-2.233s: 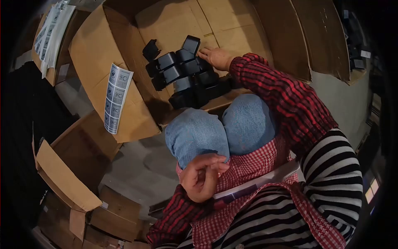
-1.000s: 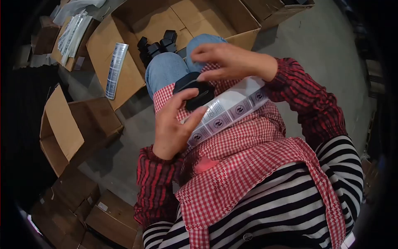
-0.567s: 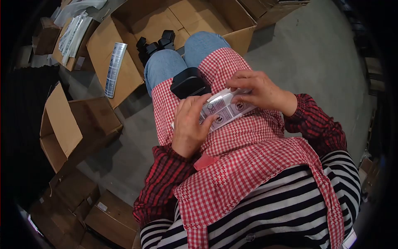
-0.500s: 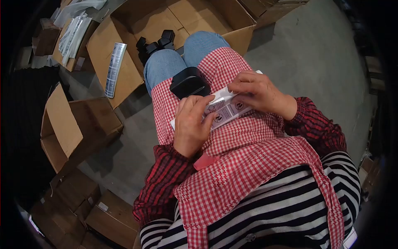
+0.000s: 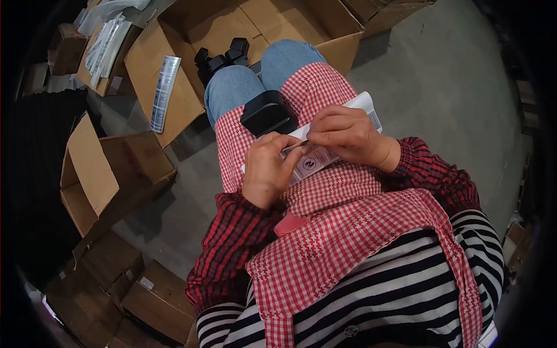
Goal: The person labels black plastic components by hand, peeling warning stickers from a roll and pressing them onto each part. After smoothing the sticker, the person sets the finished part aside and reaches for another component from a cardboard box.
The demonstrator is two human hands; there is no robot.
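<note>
Across my lap lies a white printed label sheet (image 5: 312,165) with round pictograms and small text, its right end showing beyond my knuckles. My left hand (image 5: 268,168) is closed on its left part, thumb and index finger pinching near the upper edge. My right hand (image 5: 348,136) is closed too, fingertips together on the sheet's top edge close to the left fingertips. Just past the sheet, a black rounded plastic piece (image 5: 266,113) rests on the checked apron (image 5: 331,188) between my thighs.
A large open cardboard box (image 5: 307,23) stands beyond my knees, with several black pieces (image 5: 223,61) inside. A silver printed label strip (image 5: 165,93) lies on its flap. White strips (image 5: 105,46) sit on a carton at upper left. Another open box (image 5: 116,168) is at left.
My right hand has slid left along the sheet toward my left fingertips, uncovering more of the sheet's right end. The left hand keeps its pinch.
</note>
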